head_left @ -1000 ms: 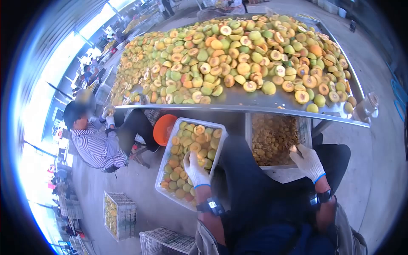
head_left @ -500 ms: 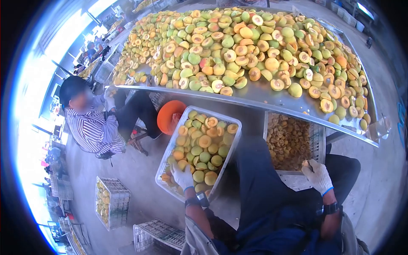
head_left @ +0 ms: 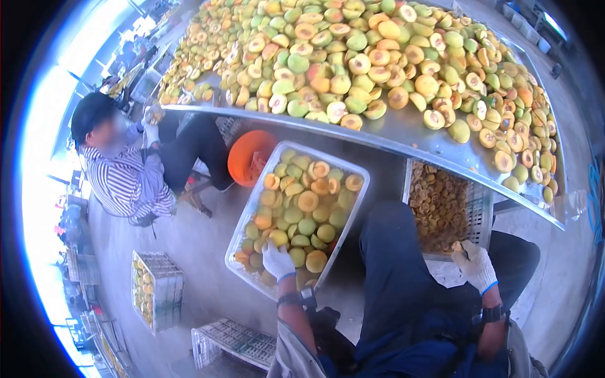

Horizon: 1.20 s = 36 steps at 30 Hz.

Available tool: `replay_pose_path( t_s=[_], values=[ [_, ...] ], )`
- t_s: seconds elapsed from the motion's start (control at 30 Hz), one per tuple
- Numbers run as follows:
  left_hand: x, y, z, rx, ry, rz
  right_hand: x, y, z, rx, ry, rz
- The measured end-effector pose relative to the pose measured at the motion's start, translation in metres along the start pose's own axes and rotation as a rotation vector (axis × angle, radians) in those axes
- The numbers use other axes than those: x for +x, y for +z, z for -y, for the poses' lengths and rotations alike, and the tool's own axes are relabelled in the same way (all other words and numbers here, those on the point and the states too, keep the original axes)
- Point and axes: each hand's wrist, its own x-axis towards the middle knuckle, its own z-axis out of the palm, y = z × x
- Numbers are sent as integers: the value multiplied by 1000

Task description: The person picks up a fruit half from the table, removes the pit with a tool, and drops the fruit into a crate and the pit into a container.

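Note:
My left hand (head_left: 278, 262), in a white knit glove, reaches into the near end of a white plastic crate (head_left: 360, 208) full of peaches, whole and halved. Its fingertips close around a yellow peach (head_left: 278, 237). On the right, my gloved right hand (head_left: 475, 264) is curled shut above my thigh, by the near edge of a crate (head_left: 482, 214) holding brown pits and scraps (head_left: 439, 205). A small brownish tip pokes out at its fingers; I cannot tell what it is.
A metal table (head_left: 403, 138) heaped with peach halves (head_left: 353, 60) spans the front. An orange bucket (head_left: 242, 157) stands beyond the left crate, near a seated co-worker (head_left: 126, 176) in stripes. Another fruit crate (head_left: 167, 293) and a white crate (head_left: 233, 340) stand at lower left.
The view has shifted slightly. My left hand has moved a little right across the fruit in the crate, fingers now at a yellow peach. My right hand stays closed near the pit crate.

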Motion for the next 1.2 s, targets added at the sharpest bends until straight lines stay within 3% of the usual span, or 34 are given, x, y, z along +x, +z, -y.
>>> replay_pose_path(
  t_s=[0.1,0.17,0.43,0.57,0.6,0.63,0.67,0.7,0.77,0.8,0.93,1.0,1.07,1.2],
  values=[
    [15,4,6,17,-15,19,4,3,8,-6,20,62],
    [13,2,8,46,110,-21,5,7,12,16,5,70],
    [16,-2,7,189,-5,128,-6,-5,15,71,8,54],
    [10,-11,-13,203,11,85,-11,-7,8,101,-57,9],
    [7,-13,-23,208,-60,70,-13,-8,5,114,-94,-28],
    [4,-17,-38,211,-130,57,-14,-11,3,120,-89,-47],
    [0,-22,-57,185,-26,-74,-15,-16,3,165,-57,-52],
    [1,-24,-77,165,-2,-71,-16,-22,1,206,-20,-62],
    [6,-34,-125,-13,352,-142,-17,-25,-8,224,-8,-102],
    [8,-37,-159,-149,433,-199,-19,-25,-10,237,-20,-140],
    [-10,-80,-328,-553,648,-89,-22,-29,-17,263,-20,-209],
    [-12,-64,-390,-580,760,-66,-21,-37,-11,320,62,-160],
    [-13,-42,-442,-606,726,-115,-19,-33,-23,370,81,-157],
    [6,12,-509,-228,426,69,-23,-26,-41,523,147,-130]
  ],
)
